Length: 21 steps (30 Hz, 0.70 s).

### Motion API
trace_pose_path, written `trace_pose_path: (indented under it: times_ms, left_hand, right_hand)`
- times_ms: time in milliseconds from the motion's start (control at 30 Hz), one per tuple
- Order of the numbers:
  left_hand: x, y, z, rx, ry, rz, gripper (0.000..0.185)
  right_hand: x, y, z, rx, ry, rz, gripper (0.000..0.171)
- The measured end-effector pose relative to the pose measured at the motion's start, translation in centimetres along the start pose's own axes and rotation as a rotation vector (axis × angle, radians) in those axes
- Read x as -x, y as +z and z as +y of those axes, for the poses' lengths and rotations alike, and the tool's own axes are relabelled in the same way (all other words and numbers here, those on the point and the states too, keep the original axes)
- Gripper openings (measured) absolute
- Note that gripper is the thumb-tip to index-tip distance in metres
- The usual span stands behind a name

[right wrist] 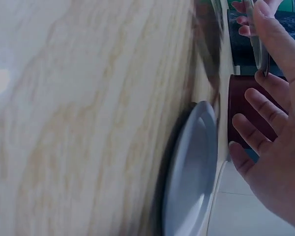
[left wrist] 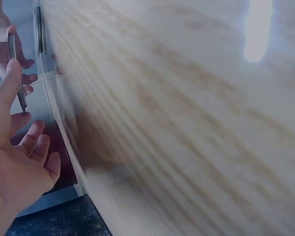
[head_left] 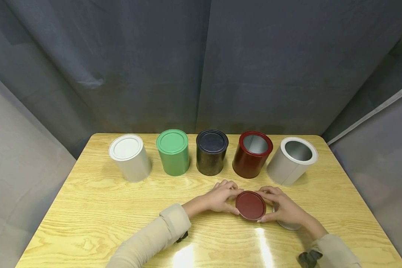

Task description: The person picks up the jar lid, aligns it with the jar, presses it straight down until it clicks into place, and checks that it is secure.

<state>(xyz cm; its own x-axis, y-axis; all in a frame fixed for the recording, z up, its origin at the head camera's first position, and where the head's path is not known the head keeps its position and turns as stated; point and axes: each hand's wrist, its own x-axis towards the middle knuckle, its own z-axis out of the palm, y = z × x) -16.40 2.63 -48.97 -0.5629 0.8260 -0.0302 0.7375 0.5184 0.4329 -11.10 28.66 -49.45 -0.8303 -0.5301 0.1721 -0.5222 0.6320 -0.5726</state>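
Note:
A dark red can lid [head_left: 251, 205] is held between both hands above the front right of the table. My left hand [head_left: 219, 198] pinches its left edge with thumb and index finger; the other fingers stay off it. On the opposite edge, my right hand [head_left: 286, 209] grips with thumb and fingertip. Both wrist views show the lid edge-on, raised off the wood. A white lid [right wrist: 189, 182] lies on the table beneath my right hand, mostly covered by it in the head view. Behind the hands stands the lidless dark red can [head_left: 249, 164], its bare metal inside visible.
To its right is an uncovered white can [head_left: 284, 169]. Lidded cans in black [head_left: 210, 162], green [head_left: 175, 162] and white [head_left: 134, 165] continue the row leftward along the back of the wooden table [head_left: 97, 219]. Grey curtains [head_left: 147, 67] hang behind and at both sides.

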Motion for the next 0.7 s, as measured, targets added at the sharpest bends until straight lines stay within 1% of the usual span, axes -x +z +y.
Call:
trace_pose_path:
  times_ms: [133, 267, 467, 700]
  left_hand:
    - [0.1, -0.3, 0.2, 0.023, -0.003, 0.000, 0.071]
    - [0.1, -0.7, 0.3, 0.042, 0.005, 0.009, 0.070]
    - [0.2, -0.8, 0.1, 0.060, 0.048, 0.039, 0.068]
    - [0.1, -1.1, 0.0, 0.078, 0.067, 0.044, 0.068]
  right_hand:
    - [-0.1, -0.3, -0.3, -0.011, 0.004, -0.002, 0.075]
    - [-0.1, -0.7, -0.6, -0.012, -0.017, 0.009, 0.074]
    - [-0.3, -1.1, -0.9, -0.015, -0.086, 0.031, 0.073]
    - [-0.5, -1.4, -0.9, -0.004, -0.148, 0.053, 0.073]
